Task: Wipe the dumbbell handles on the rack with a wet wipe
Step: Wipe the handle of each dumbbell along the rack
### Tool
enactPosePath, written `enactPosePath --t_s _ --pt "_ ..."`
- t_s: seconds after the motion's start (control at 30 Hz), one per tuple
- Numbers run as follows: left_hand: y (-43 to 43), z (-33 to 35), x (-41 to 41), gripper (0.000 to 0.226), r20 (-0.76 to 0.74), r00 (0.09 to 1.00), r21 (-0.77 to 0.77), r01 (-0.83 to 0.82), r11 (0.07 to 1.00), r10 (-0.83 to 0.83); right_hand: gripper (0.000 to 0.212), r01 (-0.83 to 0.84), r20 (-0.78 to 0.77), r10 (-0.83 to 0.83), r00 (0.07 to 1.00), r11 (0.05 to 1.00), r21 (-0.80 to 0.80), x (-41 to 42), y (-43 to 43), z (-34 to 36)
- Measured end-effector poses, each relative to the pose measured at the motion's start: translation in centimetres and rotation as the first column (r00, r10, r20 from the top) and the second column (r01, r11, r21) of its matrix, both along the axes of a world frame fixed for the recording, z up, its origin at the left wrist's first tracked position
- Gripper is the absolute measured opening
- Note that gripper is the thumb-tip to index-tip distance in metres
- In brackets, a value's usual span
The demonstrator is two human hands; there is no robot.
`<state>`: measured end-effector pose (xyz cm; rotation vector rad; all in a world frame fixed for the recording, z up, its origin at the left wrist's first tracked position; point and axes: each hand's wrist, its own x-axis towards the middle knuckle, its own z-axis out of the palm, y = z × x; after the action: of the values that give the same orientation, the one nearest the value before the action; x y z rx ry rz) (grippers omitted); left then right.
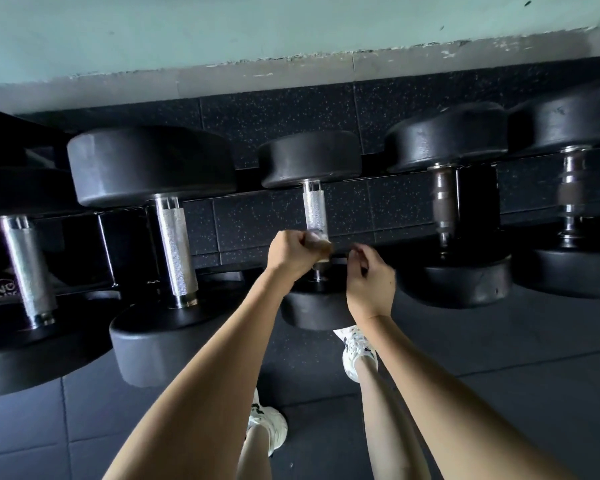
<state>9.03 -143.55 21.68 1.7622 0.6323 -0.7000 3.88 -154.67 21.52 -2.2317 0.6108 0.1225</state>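
Middle dumbbell handle (314, 211): wiping under way, I judge.
Left hand (293, 252) is curled round its lower end; I cannot tell what the right hand (369, 280) grips. Next: stroke upward.

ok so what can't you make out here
Head view:
- wet wipe: hidden inside the left hand gripping the middle dumbbell handle.
- right hand: curled fingers face away, contents unclear.
- rightmost dumbbell handle: motion-blurred.
- far-left dumbbell label: dim, partly unreadable.

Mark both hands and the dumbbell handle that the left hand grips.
left hand (297, 252): head view, back of the fist.
right hand (371, 285): head view, back of the hand.
dumbbell handle (314, 209): head view, knurled part above the fist.
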Motion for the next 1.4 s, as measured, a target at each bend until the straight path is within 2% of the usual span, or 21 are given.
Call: enactPosePath --t_s 0.07,0.13,0.23,0.3,0.37,0.4,0.47,0.53,0.63,0.73,0.77,0.83,0.9,0.93,1.0,1.03,1.07,1.17,1.23,1.3,1.4 --pt "0.2 0.6 -0.6 0.018 -0.031 0.983 0.134 0.184 0.974 -0.181 0.023 0.012 -0.039 -0.012 0.999 1.0 0.001 0.1 0.0 0.3" --pt "0.5 1.1 -1.4 0.016 -0.033 0.97 0.22 0.243 0.945 -0.242 0.024 0.006 -0.089 -0.006 0.996 1.0 -0.007 0.2 -0.1 0.5" --pt "2.4 2.3 -2.1 0.026 0.023 0.997 0.173 0.067 0.983 -0.072 0.025 -0.028 -0.129 0.018 0.991 0.996 -0.079 0.3 0.2 1.2" --pt "4.5 3.2 -2.5 0.014 0.082 0.997 0.207 -0.029 0.978 0.012 0.025 -0.006 -0.042 0.0 0.999 0.991 -0.136 0.3 1.0 2.0" --pt "6.0 4.5 -3.3 0.009 0.144 0.989 0.212 -0.067 0.975 0.036 0.026 0.056 0.037 -0.057 0.998 0.998 0.04 0.4 2.5 3.9" --pt "6.5 5.1 -3.8 0.019 0.167 0.985 0.192 -0.072 0.979 0.039 0.028 0.056 0.002 -0.057 0.998 0.979 0.194 0.5 3.5 5.0" --pt "7.3 6.2 -4.7 0.035 0.157 0.986 0.13 -0.07 0.989 0.049 0.04 0.018 -0.183 0.076 0.98 0.885 0.465 0.8 5.7 6.9" --pt "8.4 7.4 -5.2 0.046 0.085 0.993 -0.017 -0.075 0.997 0.076 0.052 0.008 -0.301 0.227 0.926 0.788 0.616 0.9 7.8 7.5" --pt "10.5 8.8 -5.5 0.045 0.031 0.994 -0.249 -0.094 0.964 0.105 0.043 -0.105 -0.308 0.339 0.889 0.805 0.584 1.1 10.4 7.8" --pt "13.0 9.0 -5.8 0.078 -0.083 0.964 -0.378 -0.266 0.887 0.253 0.041 -0.128 -0.253 0.317 0.914 0.816 0.563 1.2 12.1 7.4" --pt "13.8 8.9 -6.0 0.078 -0.08 0.951 -0.379 -0.305 0.873 0.298 0.043 -0.129 -0.229 0.302 0.925 0.819 0.559 1.2 12.6 7.1" --pt "15.4 8.7 -6.7 0.062 0.029 0.946 -0.198 -0.31 0.93 0.322 0.045 -0.142 -0.186 0.254 0.949 0.873 0.466 1.5 13.6 6.7" --pt "16.9 8.3 -8.0 0.042 0.178 0.961 0.198 -0.244 0.949 0.21 0.036 -0.099 -0.131 0.165 0.977 0.909 0.405 2.3 14.8 6.5" --pt "17.6 8.3 -8.8 0.033 0.207 0.966 0.391 -0.229 0.891 0.158 0.031 -0.08 -0.106 0.132 0.986 0.915 0.396 2.9 15.6 6.4" --pt "18.7 7.8 -10.3 0.023 0.263 0.955 0.599 -0.271 0.754 0.134 0.018 -0.092 -0.084 0.128 0.988 0.933 0.348 3.9 17.5 6.0" --pt "19.0 7.4 -10.9 0.024 0.292 0.947 0.636 -0.298 0.711 0.136 0.013 -0.111 -0.091 0.146 0.985 0.944 0.309 4.1 18.5 5.7" --pt "19.1 6.8 -11.4 0.028 0.302 0.943 0.649 -0.311 0.694 0.14 0.018 -0.137 -0.087 0.168 0.982 0.948 0.287 4.2 19.4 5.2" --pt "18.2 5.7 -11.5 0.049 0.176 0.947 0.571 -0.321 0.755 0.269 0.041 -0.155 -0.072 0.182 0.981 0.947 0.28 3.3 21.4 4.4" --pt "17.5 5.4 -11.3 0.056 0.125 0.93 0.521 -0.359 0.775 0.346 0.032 -0.152 -0.074 0.182 0.98 0.941 0.304 2.6 21.5 4.1" --pt "17.3 5.2 -11.3 0.061 0.123 0.898 0.491 -0.425 0.76 0.422 0.006 -0.113 -0.105 0.158 0.982 0.931 0.346 2.6 21.3 3.7" --pt "17.4 4.7 -11.5 0.066 0.091 0.861 0.431 -0.487 0.76 0.5 0.024 -0.001 -0.213 0.081 0.974 0.938 0.348 3.1 21.4 2.7"
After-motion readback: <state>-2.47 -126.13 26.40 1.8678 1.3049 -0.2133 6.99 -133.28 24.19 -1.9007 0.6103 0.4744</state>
